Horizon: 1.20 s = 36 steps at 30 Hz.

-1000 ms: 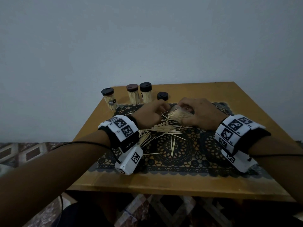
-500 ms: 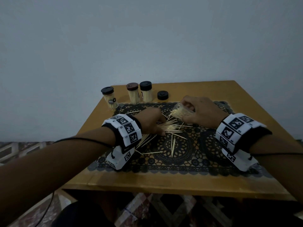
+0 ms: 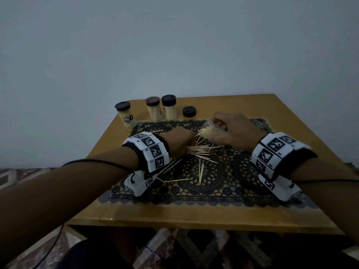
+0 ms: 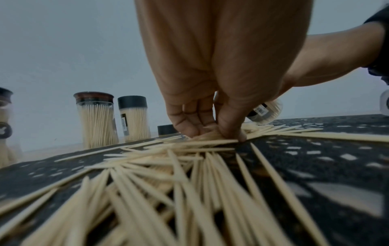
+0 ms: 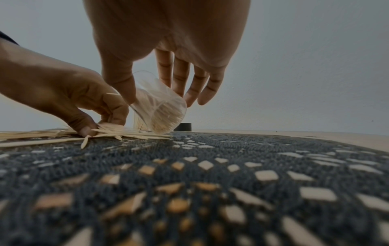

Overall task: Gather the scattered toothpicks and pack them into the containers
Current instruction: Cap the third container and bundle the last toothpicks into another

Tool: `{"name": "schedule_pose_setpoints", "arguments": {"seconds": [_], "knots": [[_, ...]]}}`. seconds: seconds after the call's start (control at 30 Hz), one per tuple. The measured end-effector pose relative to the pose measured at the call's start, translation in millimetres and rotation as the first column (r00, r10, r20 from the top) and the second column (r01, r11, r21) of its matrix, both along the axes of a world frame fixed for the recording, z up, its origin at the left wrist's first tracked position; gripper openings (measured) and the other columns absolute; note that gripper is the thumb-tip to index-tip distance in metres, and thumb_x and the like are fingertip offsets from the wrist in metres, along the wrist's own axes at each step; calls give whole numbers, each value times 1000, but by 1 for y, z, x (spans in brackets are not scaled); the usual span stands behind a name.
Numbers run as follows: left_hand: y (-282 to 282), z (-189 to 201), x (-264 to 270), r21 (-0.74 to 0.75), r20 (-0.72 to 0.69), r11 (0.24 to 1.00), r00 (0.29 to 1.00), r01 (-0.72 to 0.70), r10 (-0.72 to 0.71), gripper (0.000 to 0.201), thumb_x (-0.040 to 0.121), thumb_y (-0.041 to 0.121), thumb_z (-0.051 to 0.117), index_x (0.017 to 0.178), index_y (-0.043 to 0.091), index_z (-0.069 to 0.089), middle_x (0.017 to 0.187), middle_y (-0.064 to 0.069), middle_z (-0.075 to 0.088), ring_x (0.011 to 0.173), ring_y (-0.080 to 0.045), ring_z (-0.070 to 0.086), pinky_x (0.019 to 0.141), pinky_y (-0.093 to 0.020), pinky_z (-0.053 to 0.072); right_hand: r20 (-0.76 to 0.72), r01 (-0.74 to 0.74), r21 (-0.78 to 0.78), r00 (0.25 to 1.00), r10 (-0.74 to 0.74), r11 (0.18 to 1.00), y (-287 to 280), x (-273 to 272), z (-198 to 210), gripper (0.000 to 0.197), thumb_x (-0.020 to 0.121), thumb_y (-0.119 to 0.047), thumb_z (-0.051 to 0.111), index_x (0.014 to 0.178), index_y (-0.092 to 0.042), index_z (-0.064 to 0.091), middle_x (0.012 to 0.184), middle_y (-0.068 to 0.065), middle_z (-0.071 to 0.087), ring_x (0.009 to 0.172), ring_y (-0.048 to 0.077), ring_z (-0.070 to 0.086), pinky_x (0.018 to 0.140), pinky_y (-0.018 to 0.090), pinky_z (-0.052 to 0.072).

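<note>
Both forearms are bare. Each wrist carries a black strap ringed with white rectangular blocks, every block printed with a black-and-white square code marker: the left wristband [image 3: 149,151] and the right wristband [image 3: 275,152]. Below each band hangs a white boxy camera housing with more code markers, the left housing [image 3: 138,184] and the right housing [image 3: 277,188]. A thin black cable [image 3: 97,162] runs from the left wristband back along the forearm; another thin black cable [image 3: 320,179] trails from the right wristband.
</note>
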<state>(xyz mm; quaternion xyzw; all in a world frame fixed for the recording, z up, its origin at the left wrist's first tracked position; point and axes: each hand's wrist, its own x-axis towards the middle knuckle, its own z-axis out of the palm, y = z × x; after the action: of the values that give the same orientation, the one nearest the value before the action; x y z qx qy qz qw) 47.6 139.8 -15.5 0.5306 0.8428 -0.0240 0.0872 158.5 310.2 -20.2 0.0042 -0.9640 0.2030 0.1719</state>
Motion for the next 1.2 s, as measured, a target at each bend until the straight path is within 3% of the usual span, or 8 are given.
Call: {"name": "schedule_pose_setpoints", "arguments": {"seconds": [0.17,0.27,0.4,0.73,0.93,1.07,1.13,1.2], "knots": [[-3,-2,0,-9,-42,1000,999,-20,19,23,92,18,61,111,6,58,110,-11,61,101,-27,56,73,-28,37,4,-5,-16,1000,5,1000,1,-1,0,39,76,-27,80,106,-11,63,94,-3,61,83,16,60,64,22,47],[-7,-5,0,1,-113,1000,993,29,-29,19,93,18,59,107,6,58,109,-13,61,101,-29,56,76,-32,39,24,1,-2,1000,-1,1000,1,-1,0,41,76,-28,79,108,-11,62,96,-1,61,84,16,58,66,23,47],[-10,-9,0,-27,-135,998,989,56,-59,22,96,19,52,113,4,50,113,-15,58,101,-30,53,78,-34,39,46,14,34,999,-16,999,1,-1,0,43,75,-30,79,110,-12,61,99,4,65,85,21,60,68,31,50],[-13,-10,4,-122,-216,987,968,101,-125,28,98,18,41,122,3,39,116,-17,50,102,-30,46,82,-35,35,58,26,75,998,-30,997,-1,-1,1,42,76,-31,78,108,-11,61,96,6,65,80,22,58,63,29,44],[-17,1,-3,-92,-166,995,985,38,-53,24,101,18,42,118,4,34,98,-20,57,76,-29,45,71,-37,31,60,32,75,998,-36,997,-1,-1,1,42,76,-30,79,108,-11,61,96,7,65,79,22,58,61,28,43],[-21,9,-11,-42,-24,999,1000,-15,14,28,97,6,42,123,2,31,111,-23,57,90,-36,55,78,-46,47,69,33,85,997,-39,996,0,-1,2,43,76,-31,78,111,-11,61,98,6,65,81,21,58,63,26,41],[-23,11,-16,-1,42,1000,999,-29,29,31,94,2,42,123,0,29,117,-25,55,100,-36,56,87,-49,49,74,29,83,997,-35,996,-1,-1,2,44,76,-31,78,111,-12,61,99,5,65,81,21,58,63,26,41],[-23,12,-20,35,71,998,996,-48,45,31,94,0,42,122,-1,30,116,-24,54,95,-30,53,86,-46,48,77,25,72,997,-30,997,-1,-1,2,42,76,-30,79,111,-12,61,98,5,64,80,20,57,62,26,39]]}}
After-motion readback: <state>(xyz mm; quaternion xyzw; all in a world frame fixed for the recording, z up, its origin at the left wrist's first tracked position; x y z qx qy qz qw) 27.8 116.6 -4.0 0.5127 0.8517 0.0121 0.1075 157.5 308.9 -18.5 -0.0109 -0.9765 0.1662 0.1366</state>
